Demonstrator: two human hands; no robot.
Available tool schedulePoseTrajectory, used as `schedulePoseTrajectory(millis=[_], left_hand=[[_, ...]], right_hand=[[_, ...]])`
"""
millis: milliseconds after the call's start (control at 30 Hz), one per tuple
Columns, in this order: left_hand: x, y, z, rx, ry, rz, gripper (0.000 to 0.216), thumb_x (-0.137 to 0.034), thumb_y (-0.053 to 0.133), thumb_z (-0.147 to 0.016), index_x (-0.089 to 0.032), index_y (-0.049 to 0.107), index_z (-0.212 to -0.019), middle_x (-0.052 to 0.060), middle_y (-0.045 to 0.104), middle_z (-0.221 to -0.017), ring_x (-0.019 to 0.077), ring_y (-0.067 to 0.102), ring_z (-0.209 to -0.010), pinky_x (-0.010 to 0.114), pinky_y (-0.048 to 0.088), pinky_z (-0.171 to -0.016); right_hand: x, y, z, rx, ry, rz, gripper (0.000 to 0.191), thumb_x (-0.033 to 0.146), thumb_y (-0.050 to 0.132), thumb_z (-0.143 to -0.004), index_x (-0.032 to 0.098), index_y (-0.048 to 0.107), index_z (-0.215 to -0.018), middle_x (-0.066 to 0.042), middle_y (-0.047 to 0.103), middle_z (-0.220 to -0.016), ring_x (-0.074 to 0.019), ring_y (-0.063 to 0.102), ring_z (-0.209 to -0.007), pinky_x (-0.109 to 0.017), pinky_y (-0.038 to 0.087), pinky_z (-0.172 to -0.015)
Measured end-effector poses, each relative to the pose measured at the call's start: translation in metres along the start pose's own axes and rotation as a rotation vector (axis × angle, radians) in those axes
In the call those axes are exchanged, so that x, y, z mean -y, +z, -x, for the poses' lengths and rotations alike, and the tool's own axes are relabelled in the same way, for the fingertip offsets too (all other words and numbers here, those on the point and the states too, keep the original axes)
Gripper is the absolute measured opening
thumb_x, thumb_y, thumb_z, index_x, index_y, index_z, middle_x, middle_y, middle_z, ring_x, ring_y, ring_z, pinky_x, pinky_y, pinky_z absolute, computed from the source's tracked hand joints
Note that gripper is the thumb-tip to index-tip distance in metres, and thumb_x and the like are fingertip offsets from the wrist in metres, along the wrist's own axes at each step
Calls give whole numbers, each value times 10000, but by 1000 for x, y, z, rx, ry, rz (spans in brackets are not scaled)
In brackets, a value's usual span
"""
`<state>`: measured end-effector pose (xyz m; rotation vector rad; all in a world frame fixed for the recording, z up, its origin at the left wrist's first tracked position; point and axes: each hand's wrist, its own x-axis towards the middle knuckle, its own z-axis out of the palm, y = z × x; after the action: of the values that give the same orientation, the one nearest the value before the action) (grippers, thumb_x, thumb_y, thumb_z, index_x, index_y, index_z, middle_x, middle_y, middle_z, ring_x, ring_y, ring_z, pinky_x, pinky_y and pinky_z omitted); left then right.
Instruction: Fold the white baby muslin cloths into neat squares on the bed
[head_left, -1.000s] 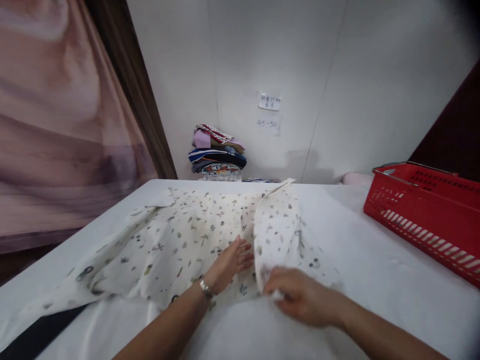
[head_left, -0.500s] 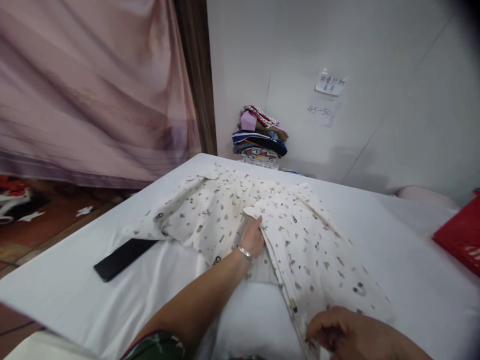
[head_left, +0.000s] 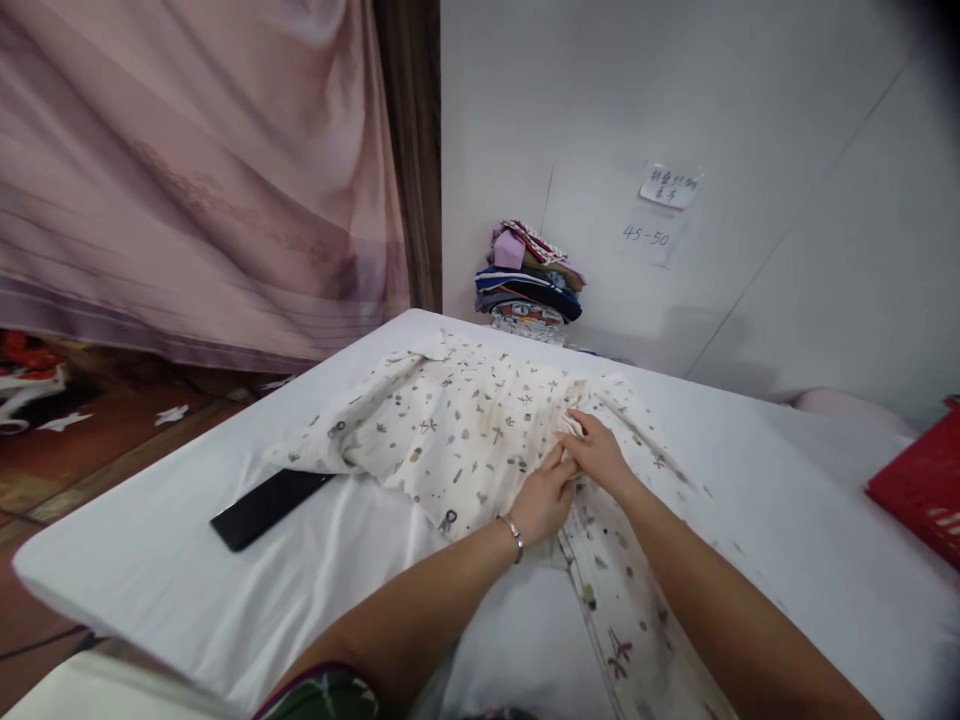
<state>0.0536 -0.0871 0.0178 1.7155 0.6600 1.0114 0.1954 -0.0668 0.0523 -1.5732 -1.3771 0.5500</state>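
A white shirt (head_left: 480, 430) with small printed motifs lies spread over the table, one sleeve stretched to the left and a front panel running towards me. My left hand (head_left: 541, 500), with a silver bracelet at the wrist, is closed on the fabric near the shirt's middle. Right beside it, my right hand (head_left: 602, 455) pinches a gathered bit of the same cloth between thumb and fingers. The two hands touch or nearly touch, and the fingertips are partly hidden by the folds.
A black phone-like slab (head_left: 270, 508) lies by the left sleeve on the white-covered table (head_left: 150, 560). Folded clothes (head_left: 529, 285) are stacked behind the far edge, against the wall. A red container (head_left: 919, 480) stands at the right, and a pink curtain (head_left: 195, 180) hangs at the left.
My right hand has moved from the near lower end of the shirt up to its middle, beside my left hand. The left hand has shifted slightly right, and the upper panel edge is now bunched.
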Motion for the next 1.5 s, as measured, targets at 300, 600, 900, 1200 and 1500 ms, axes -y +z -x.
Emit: schedulePoseTrajectory(millis=[300, 600, 900, 1200, 1500], left_hand=[[7, -6, -20, -216, -180, -42, 177, -332, 530, -795, -185, 619, -838, 50, 632, -856, 188, 558, -845, 311, 416, -812], [2, -15, -18, -145, -129, -280, 232, -324, 636, -719, -193, 609, -909, 24, 614, -866, 164, 562, -816, 289, 435, -769], [5, -17, -20, -165, -47, -425, 100, -183, 557, -732, -194, 585, -827, -12, 582, -753, 124, 536, -708, 242, 427, -685], [-16, -42, -32, -456, 50, -357, 95, -198, 471, -799, -184, 565, -811, 1, 563, -764, 127, 523, -725, 250, 420, -687], [-43, -17, -10, -138, 421, -640, 111, -194, 525, -812, -204, 589, -902, 27, 626, -848, 157, 553, -825, 307, 402, -766]], right_hand=[[-25, 5, 36, -53, 291, -649, 339, 418, 684, -654, 171, 639, -882, -9, 642, -725, -158, 566, -643, -289, 467, -613], [-22, 18, 52, 161, 212, -834, 334, 427, 588, -779, 179, 658, -990, -49, 664, -918, -197, 579, -861, -309, 461, -759], [-20, 19, 57, 224, 134, -721, 390, 420, 569, -785, 222, 617, -1118, -40, 633, -1089, -205, 555, -997, -355, 400, -921], [-8, 1, 57, -205, 142, -276, 387, 483, 532, -777, 149, 664, -919, 2, 588, -616, -147, 523, -562, -264, 434, -559], [18, 6, 68, -227, 100, -375, 189, 325, 604, -705, 189, 519, -805, 81, 466, -518, -93, 457, -425, -208, 378, -411]])
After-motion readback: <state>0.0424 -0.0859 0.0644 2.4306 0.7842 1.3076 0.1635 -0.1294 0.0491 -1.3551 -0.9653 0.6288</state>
